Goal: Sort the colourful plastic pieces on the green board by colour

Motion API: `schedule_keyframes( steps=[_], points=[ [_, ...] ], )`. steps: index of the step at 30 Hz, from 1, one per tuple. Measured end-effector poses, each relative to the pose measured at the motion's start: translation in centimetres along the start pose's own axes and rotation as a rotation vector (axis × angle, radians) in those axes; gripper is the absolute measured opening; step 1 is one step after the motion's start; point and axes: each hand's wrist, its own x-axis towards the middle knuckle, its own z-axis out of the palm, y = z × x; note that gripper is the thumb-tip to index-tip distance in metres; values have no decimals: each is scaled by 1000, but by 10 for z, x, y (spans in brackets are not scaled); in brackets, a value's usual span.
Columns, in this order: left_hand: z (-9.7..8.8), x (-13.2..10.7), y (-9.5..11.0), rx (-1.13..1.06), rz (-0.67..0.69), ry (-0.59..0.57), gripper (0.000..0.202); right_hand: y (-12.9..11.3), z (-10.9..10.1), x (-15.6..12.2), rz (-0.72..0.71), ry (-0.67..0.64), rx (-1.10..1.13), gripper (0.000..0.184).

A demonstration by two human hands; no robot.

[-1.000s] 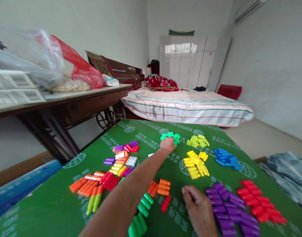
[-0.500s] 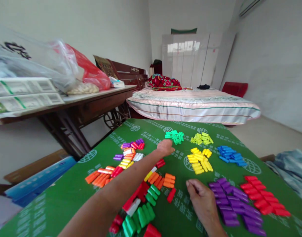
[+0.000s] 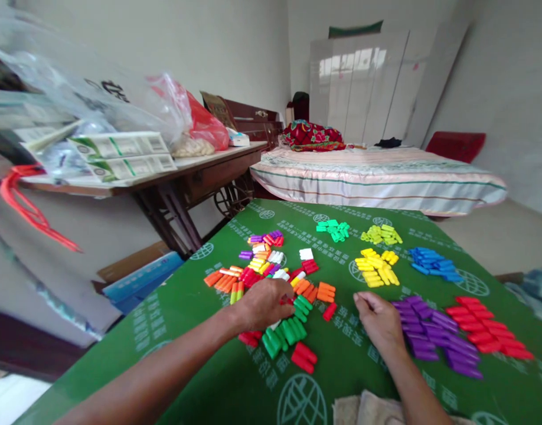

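Note:
My left hand [image 3: 264, 304] rests palm down on a mixed heap of small plastic caps [image 3: 271, 274], its fingers curled over red and green ones; what they grip is hidden. My right hand [image 3: 379, 321] lies loosely curled on the green table cover [image 3: 186, 307], beside the purple pile [image 3: 430, 333]. Sorted piles lie around: red [image 3: 486, 336], blue [image 3: 433, 264], yellow [image 3: 377, 267], lime [image 3: 381, 234] and green [image 3: 333, 229]. Near my left hand are a row of green caps [image 3: 286, 333] and two red caps [image 3: 304, 356].
A dark wooden table [image 3: 182, 171] at the left carries plastic bags and flat boxes. A bed [image 3: 377, 177] stands behind the green table, with a white wardrobe [image 3: 363, 82] at the far wall. A folded cloth [image 3: 368, 410] lies at the near edge.
My left arm has drawn back from the far green pile to the mixed heap close to me. The camera view has swung left. My right hand has stayed by the purple pile.

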Motion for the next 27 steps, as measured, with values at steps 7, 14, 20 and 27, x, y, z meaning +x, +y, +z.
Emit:
schedule_keyframes(
  steps=[7, 14, 20, 27],
  points=[
    [9, -34, 26, 93, -19, -109, 27, 2, -1, 0, -4, -4, 2, 41],
    [18, -32, 36, 110, -8, -149, 32, 1, -1, 0, -3, -4, 24, 41],
    [30, -29, 36, 79, -31, -114, 32, -2, 1, 1, -7, 2, 43, 38],
    [16, -14, 32, -7, -9, -38, 20, -2, 4, 1, -14, -3, 50, 36]
  ],
)
